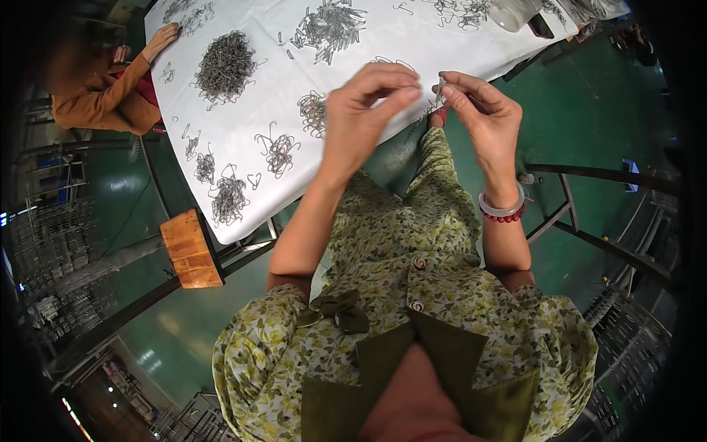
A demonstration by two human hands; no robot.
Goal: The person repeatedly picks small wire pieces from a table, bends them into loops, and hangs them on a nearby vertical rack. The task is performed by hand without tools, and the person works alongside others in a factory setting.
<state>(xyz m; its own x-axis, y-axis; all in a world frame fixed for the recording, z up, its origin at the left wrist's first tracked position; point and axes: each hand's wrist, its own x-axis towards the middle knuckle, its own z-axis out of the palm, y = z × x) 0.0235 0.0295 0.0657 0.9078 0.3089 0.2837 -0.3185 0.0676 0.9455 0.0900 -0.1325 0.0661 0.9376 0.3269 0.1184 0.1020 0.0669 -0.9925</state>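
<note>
Right up at the near edge of the white table (228,125): pinching a slim metal piece (440,90) between thumb and forefinger of the right hand (490,114), tip end up, too small to make out in full. Over to the left hand (364,110): curling thumb and fingers toward each other, just beside the piece, too blurred to tell whether grasping anything. Likely light, barely a load for 2 fingertips. Probably stiff, smooth, apt to spin if pinched loosely; hardly fragile. Best gripped mid-length, pads flat on the metal, clear of the ends. Spotting wire hooks (312,114) in a small heap next to the left hand, more in a big dark heap (225,66) beyond. Likely to tangle there, so better lifted 1 at a time by a free curve than tugged.
</note>
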